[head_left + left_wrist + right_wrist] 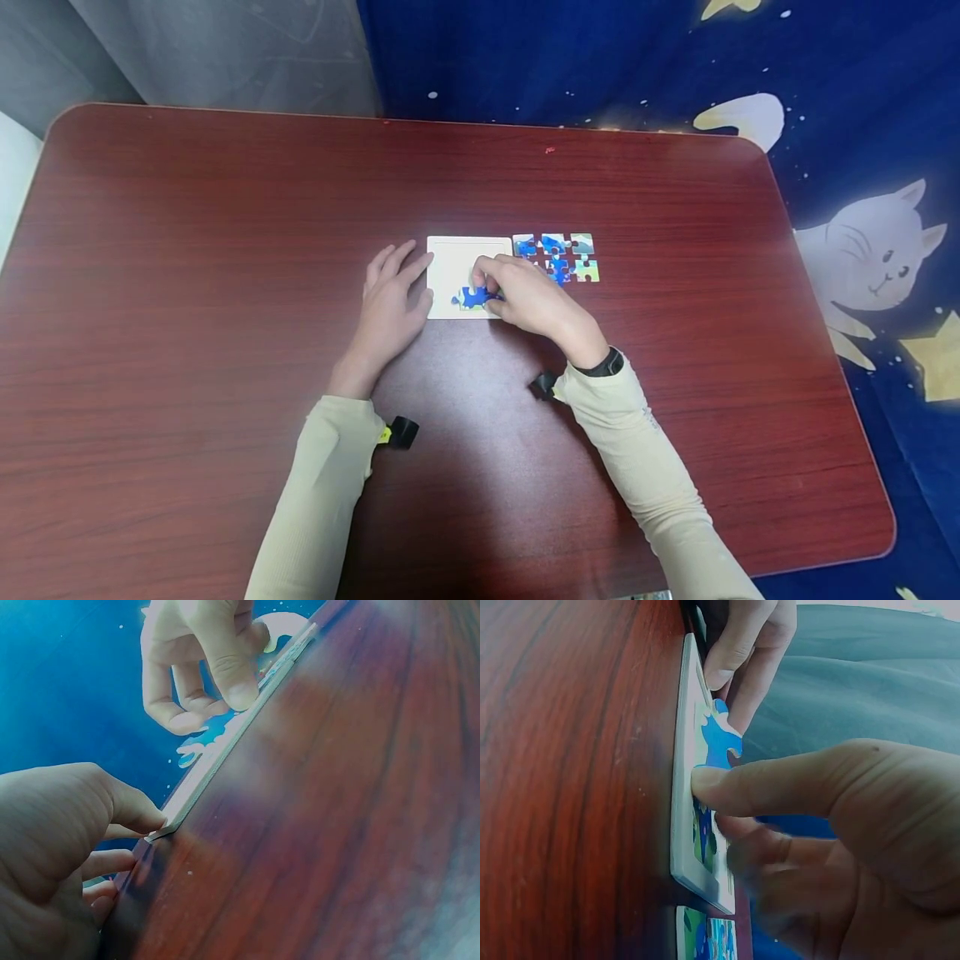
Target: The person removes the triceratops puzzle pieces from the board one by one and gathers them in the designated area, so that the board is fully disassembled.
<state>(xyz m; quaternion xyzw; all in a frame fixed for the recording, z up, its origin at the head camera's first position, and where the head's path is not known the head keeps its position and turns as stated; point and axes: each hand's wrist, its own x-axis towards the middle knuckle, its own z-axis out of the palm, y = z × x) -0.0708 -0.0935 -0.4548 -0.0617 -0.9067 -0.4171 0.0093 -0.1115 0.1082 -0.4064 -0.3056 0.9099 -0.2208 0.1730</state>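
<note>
A white puzzle tray [453, 262] lies on the table. Along its near side is a blue puzzle piece [473, 297], which in the right wrist view [720, 741] appears tilted up from the tray. My right hand [528, 296] is over the tray's right part, its thumb and curled fingers pinching at the puzzle pieces; part of them is hidden under the fingers. A second piece [705, 832] shows below the thumb in the right wrist view. My left hand [392, 300] touches the tray's left edge with its thumb and a fingertip, the other fingers extended beside it.
Several loose puzzle pieces [555, 243] lie in two rows right of the tray, some partly behind the right hand. The reddish-brown table [225, 333] extends around them. A blue patterned curtain [562, 58] hangs beyond the far edge, beside a grey one [247, 50].
</note>
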